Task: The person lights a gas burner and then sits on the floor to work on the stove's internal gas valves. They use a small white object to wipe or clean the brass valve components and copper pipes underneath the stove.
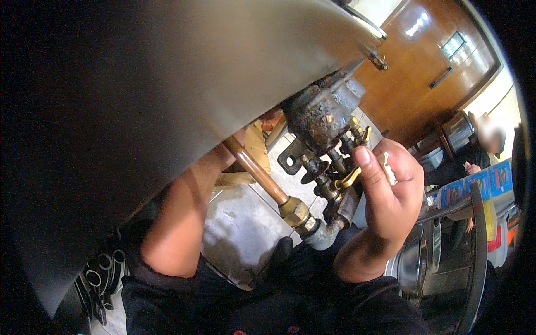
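My right hand is closed, thumb up, with a crumpled white scrap pinched between thumb and curled fingers; whether it is cloth or paper I cannot tell. Right beside the thumb is the brass lever of a small gas valve. A second brass-levered valve sits farther up. Both belong to a dark, greasy burner body. A copper pipe runs down to a brass nut and a grey elbow. My left hand reaches behind the pipe and metal panel, its fingers hidden.
A large metal panel slants over the upper left. Dark tubular parts lie at lower left on the tiled floor. To the right stand a metal-framed rack, blue boxes and another person; a wooden door is behind.
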A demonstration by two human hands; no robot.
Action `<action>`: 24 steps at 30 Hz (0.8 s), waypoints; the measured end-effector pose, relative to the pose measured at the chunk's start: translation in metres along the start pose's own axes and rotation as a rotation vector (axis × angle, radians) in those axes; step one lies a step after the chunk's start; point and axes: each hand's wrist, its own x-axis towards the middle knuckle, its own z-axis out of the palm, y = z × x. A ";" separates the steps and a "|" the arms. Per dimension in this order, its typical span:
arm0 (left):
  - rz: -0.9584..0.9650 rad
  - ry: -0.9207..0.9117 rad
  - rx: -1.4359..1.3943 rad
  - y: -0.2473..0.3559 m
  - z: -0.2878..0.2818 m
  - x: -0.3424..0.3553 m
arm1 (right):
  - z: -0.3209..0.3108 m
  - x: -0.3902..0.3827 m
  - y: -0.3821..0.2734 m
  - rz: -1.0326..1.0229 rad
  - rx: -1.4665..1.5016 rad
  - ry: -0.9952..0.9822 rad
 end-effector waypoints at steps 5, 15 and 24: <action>-0.065 -0.218 0.145 -0.040 0.003 -0.013 | 0.000 -0.001 0.001 -0.029 -0.010 0.025; -0.135 -0.068 -1.447 -0.022 0.001 0.001 | 0.001 -0.003 0.006 -0.070 0.001 0.058; 0.027 -0.005 -1.736 -0.018 0.011 0.000 | 0.001 -0.005 0.009 -0.123 -0.059 0.063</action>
